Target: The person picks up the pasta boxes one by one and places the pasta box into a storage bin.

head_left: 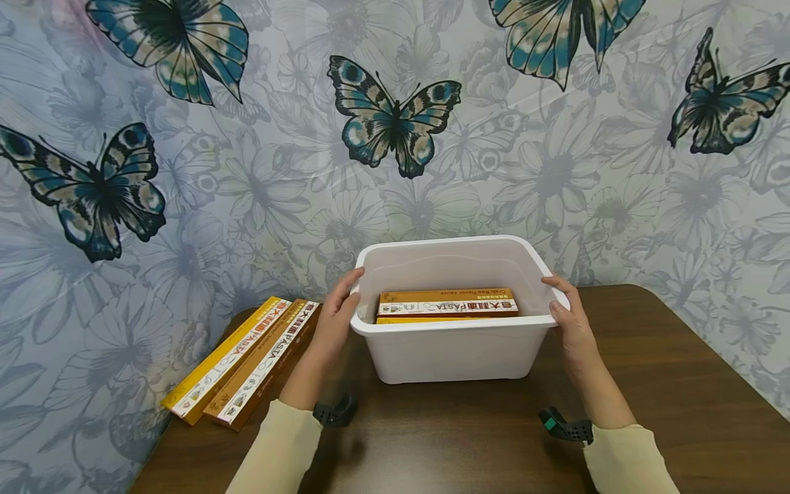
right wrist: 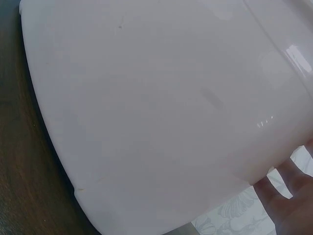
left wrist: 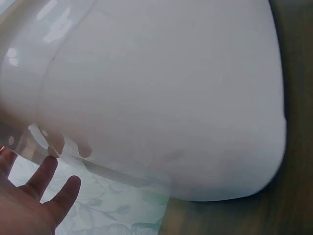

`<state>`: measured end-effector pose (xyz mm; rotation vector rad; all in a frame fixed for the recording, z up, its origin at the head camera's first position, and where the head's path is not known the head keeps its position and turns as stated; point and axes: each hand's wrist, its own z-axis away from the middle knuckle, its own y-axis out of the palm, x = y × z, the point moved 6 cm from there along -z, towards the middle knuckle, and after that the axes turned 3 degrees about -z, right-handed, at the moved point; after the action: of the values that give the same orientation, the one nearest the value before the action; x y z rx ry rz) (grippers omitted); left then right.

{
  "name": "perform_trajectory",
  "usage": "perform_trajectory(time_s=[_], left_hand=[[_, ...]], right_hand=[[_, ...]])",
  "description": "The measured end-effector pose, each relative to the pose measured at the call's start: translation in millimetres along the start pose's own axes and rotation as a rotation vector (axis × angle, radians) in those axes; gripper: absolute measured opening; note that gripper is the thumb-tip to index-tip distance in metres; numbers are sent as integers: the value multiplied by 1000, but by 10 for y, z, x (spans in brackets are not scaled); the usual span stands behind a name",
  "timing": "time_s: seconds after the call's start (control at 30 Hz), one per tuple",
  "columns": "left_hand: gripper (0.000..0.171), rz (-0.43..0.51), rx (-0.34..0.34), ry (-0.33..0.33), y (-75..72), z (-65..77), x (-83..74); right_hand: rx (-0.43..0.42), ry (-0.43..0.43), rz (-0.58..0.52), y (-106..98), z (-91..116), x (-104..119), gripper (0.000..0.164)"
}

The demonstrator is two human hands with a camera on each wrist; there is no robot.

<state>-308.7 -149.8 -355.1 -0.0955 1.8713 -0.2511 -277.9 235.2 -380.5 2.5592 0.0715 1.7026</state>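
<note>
A white plastic storage bin [head_left: 457,353] stands upright on the table, its mouth tilted toward me in the head view. My left hand [head_left: 335,315] grips its left rim, with the thumb at the edge; in the left wrist view the fingers [left wrist: 43,177] reach under the lip. On the opposite side my right hand [head_left: 572,322] holds the right rim between thumb and fingers, and the right wrist view shows fingers [right wrist: 292,175] against the bin's outer wall. Inside lie pasta boxes [head_left: 447,307], brown above yellow, partly hidden by the front wall.
Left of the bin, a yellow pasta box [head_left: 225,360] and a brown pasta box [head_left: 262,363] lie side by side at a slant near the edge of the brown wooden table [head_left: 432,439]. Behind hangs a butterfly-patterned backdrop [head_left: 284,185], close to the table's back edge.
</note>
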Motion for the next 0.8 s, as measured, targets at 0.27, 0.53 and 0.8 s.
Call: perform_trajectory(time_s=[0.27, 0.53, 0.8], left_hand=[[48, -169, -16, 95, -29, 226, -32], [56, -212, -8, 7, -140, 474, 5], [63, -312, -77, -113, -466, 693, 193]], right_hand=[[-15, -6, -19, 9, 1, 15, 47], [-18, -18, -33, 9, 8, 4, 46], [-17, -10, -18, -1, -1, -2, 47]])
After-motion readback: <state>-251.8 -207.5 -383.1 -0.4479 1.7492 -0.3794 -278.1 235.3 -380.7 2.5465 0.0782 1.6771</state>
